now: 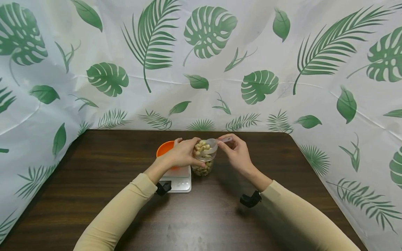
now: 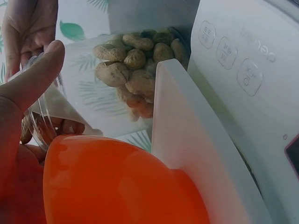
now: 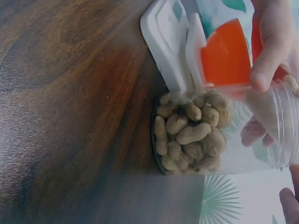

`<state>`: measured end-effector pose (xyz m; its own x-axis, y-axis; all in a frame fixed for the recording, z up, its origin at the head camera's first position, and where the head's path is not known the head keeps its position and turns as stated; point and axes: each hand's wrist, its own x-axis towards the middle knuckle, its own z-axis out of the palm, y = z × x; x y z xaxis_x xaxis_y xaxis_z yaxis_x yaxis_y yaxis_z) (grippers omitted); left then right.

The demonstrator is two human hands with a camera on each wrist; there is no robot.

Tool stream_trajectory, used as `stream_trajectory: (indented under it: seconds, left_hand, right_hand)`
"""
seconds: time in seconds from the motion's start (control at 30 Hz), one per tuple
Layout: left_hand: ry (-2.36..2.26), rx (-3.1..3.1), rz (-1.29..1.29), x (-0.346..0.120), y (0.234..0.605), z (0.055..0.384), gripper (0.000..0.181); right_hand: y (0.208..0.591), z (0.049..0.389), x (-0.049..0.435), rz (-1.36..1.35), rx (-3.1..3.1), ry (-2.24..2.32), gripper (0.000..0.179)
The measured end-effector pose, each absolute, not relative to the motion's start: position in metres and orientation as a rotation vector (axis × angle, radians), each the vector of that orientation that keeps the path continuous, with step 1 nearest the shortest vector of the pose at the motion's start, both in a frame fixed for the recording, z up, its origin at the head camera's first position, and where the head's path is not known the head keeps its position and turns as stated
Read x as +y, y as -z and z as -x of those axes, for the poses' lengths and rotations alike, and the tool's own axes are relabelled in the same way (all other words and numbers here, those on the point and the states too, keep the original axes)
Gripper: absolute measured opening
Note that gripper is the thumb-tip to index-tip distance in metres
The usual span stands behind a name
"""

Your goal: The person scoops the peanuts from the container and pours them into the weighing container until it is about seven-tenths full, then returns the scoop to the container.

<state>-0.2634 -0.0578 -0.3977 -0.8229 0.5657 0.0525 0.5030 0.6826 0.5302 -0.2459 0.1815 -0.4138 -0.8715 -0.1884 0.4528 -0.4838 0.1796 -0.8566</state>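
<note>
The left hand [image 1: 183, 153] hides part of the orange bowl [image 1: 163, 148] mid-frame in the head view; the left wrist view's right edge crops the scale [image 2: 261, 105] and its display [image 2: 294, 157].

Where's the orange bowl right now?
In the head view, the bowl sits on the white scale, left of the peanut jar and partly hidden behind the left hand.

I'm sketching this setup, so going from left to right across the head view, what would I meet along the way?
Left sleeve, orange bowl, jar of peanuts, spoon handle, right sleeve.
</note>
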Motion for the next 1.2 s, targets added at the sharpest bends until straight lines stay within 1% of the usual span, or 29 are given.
stream_trajectory:
  seconds: [0.27,0.63,0.73,0.93,1.07,1.2]
  left_hand:
    - [-0.824,2.762,-0.896,-0.0576,0.3975,0.2634,0.087]
    - [-0.806,2.759,-0.884,-0.0547,0.3951,0.2621,0.090]
    - [-0.799,2.764,-0.882,-0.0537,0.3945,0.2619,0.093]
    - [-0.756,2.774,-0.881,-0.0519,0.3927,0.2613,0.104]
    - [-0.736,2.780,-0.882,-0.0512,0.3924,0.2615,0.106]
    - [-0.723,2.780,-0.878,-0.0506,0.3916,0.2617,0.109]
  right_hand:
    - [0.4139,0.2446,0.1835,-0.648,-2.180,-1.783,0.017]
    - [0.4144,0.2422,0.1846,-0.570,-2.126,-1.834,0.017]
    - [0.4146,0.2418,0.1847,-0.539,-2.110,-1.854,0.018]
    - [0.4126,0.2404,0.1848,-0.444,-2.089,-1.877,0.019]
    - [0.4139,0.2415,0.1862,-0.396,-2.074,-1.905,0.020]
    - [0.4163,0.2430,0.1882,-0.406,-2.068,-1.922,0.021]
